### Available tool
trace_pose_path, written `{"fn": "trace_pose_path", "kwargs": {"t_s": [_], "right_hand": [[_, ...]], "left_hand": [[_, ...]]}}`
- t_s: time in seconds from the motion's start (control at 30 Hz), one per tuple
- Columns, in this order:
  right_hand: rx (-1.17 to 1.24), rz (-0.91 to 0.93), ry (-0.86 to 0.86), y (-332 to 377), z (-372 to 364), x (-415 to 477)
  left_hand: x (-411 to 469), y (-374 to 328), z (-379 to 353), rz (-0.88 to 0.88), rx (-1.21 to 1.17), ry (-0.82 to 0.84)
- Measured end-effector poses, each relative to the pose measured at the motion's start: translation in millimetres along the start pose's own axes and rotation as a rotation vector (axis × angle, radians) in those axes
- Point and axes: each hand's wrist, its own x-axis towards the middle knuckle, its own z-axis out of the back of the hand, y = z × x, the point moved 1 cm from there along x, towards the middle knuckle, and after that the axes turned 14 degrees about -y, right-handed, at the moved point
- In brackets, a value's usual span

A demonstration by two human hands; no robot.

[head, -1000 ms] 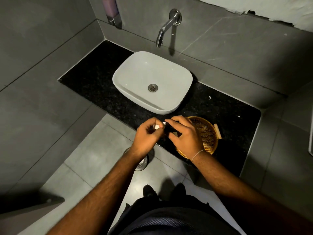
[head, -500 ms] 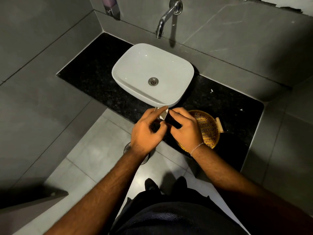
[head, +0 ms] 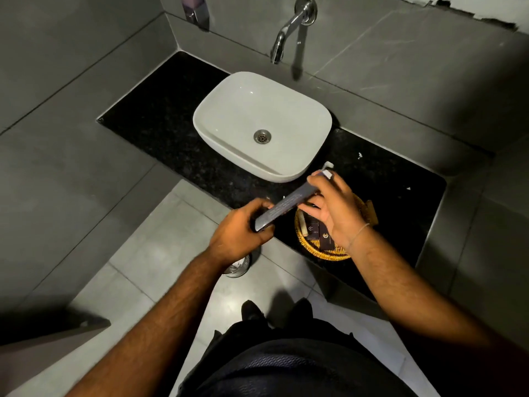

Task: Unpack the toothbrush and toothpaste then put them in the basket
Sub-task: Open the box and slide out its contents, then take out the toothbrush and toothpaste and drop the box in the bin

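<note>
A long dark toothbrush box [head: 287,206] slants from lower left to upper right above the counter's front edge. My left hand [head: 239,233] grips its lower end. My right hand [head: 333,206] pinches the white toothbrush [head: 327,171] that sticks out of the box's upper end. Under my right hand sits a round woven basket [head: 312,247] holding dark small boxes [head: 322,234] and a pale rolled item. No toothpaste is visible.
A white basin [head: 262,121] sits on the black stone counter [head: 160,121] under a chrome wall tap [head: 289,30]. A steel bin [head: 239,266] stands on the tiled floor below my left hand. My dark shoes show at the bottom.
My hands have drawn apart: the left slid down the box, the right pulled the white toothbrush end out toward the upper right. The basket's contents now show.
</note>
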Motion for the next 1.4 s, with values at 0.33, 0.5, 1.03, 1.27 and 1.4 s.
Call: {"fn": "trace_pose_path", "kwargs": {"t_s": [0.33,0.5,1.03,1.27,1.4], "right_hand": [[0.020,-0.336,-0.182,-24,41,18],[0.047,-0.426,-0.166,-38,34,14],[0.133,-0.518,-0.195,-44,19,6],[0.046,-0.534,-0.153,-47,25,6],[-0.076,-0.544,-0.110,-46,27,8]], "left_hand": [[10,-16,25,-0.018,-0.221,0.038],[14,-45,29,-0.003,-0.381,-0.012],[23,-76,25,0.013,-0.415,-0.155],[25,-82,27,0.037,-0.476,-0.270],[27,-79,28,0.038,-0.495,-0.321]]}}
